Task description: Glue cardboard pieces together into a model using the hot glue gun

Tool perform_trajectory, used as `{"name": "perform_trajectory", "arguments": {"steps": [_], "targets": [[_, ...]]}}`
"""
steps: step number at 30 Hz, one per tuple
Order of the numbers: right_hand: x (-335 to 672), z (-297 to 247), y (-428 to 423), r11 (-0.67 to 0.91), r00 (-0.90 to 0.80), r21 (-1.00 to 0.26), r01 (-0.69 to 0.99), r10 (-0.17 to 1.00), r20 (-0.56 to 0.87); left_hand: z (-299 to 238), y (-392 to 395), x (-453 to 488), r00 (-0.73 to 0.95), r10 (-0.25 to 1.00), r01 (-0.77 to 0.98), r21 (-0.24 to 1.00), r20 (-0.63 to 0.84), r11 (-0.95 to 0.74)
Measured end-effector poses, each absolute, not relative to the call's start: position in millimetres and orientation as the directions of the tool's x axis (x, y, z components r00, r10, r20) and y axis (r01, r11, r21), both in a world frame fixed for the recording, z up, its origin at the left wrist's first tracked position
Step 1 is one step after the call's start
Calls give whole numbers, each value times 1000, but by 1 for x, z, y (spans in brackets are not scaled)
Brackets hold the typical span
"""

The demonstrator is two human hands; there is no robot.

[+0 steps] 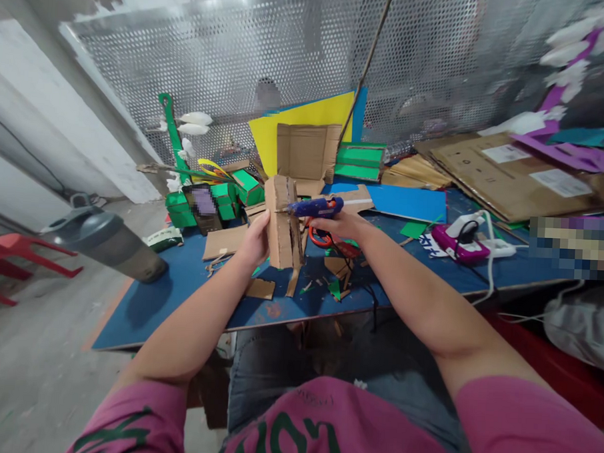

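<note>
My left hand (254, 241) grips a folded brown cardboard piece (281, 220) and holds it upright above the blue table (143, 306). My right hand (339, 223) is closed round a blue glue gun (313, 206), whose nozzle points left at the top of the cardboard. Orange-handled scissors (320, 238) lie just under my right hand. Cardboard scraps (260, 289) lie on the table below the piece.
A grey shaker bottle (104, 241) stands at the table's left edge. Green paper boxes (218, 199), an open cardboard box (305, 153), yellow and blue sheets, flat cartons (514, 172) and a magenta device with white cable (464, 240) crowd the back and right.
</note>
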State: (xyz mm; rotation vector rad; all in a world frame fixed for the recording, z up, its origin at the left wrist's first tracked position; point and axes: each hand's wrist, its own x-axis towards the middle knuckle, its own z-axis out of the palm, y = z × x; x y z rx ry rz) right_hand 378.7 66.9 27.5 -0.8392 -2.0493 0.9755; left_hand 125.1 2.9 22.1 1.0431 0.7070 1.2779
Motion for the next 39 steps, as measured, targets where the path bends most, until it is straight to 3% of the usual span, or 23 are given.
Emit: {"name": "perform_trajectory", "arguments": {"steps": [5,11,14,25,31,39], "targets": [[374,29,57,412,-561,-898,154,784,264,22,6,116,90,987,-455,887,130,-75],[370,18,63,300,-465,-917,-264,793,394,23,9,108,44,985,-442,887,167,-131],[371,13,69,244,-463,-898,-367,789,404,24,11,110,43,970,-427,882,241,-200],[369,14,64,147,-504,-920,-364,799,328,7,29,105,-13,881,-368,816,473,-445],[368,12,64,150,-494,-922,-358,807,323,5,38,102,-86,860,-261,822,503,-506],[368,12,63,168,-471,-923,-345,820,325,11,32,103,-65,846,-197,824,529,-531]]}}
